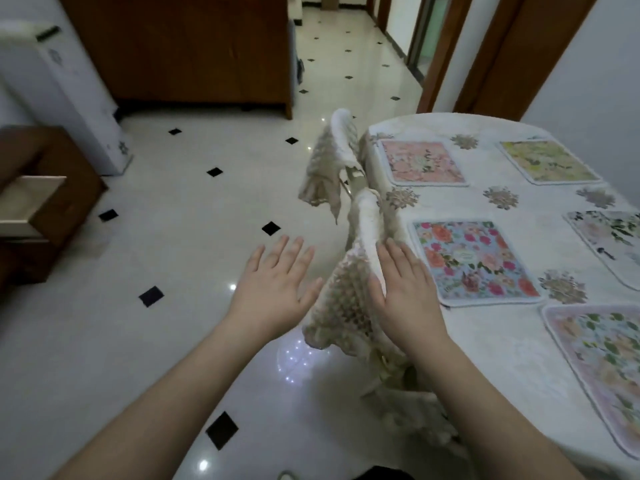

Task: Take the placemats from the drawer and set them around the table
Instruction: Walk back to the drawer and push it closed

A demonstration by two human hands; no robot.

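Several floral placemats lie on the white-clothed table [485, 341]: a pink one [422, 163], a yellow-green one [547, 161], a blue one with red roses [474, 263], a pale one at the right edge [613, 237] and a pale one nearest me [602, 362]. The drawer [24, 206] stands pulled out at the far left. My left hand [273, 289] hovers flat over the floor, fingers spread, holding nothing. My right hand [405, 292] rests flat against the covered back of the near chair [349, 299], fingers straight.
A second covered chair [332, 161] stands farther along the table's left side. A wooden cabinet [180, 50] and a white appliance [59, 91] line the far wall. Glossy tiled floor [194, 209] stretches between the drawer unit and the table.
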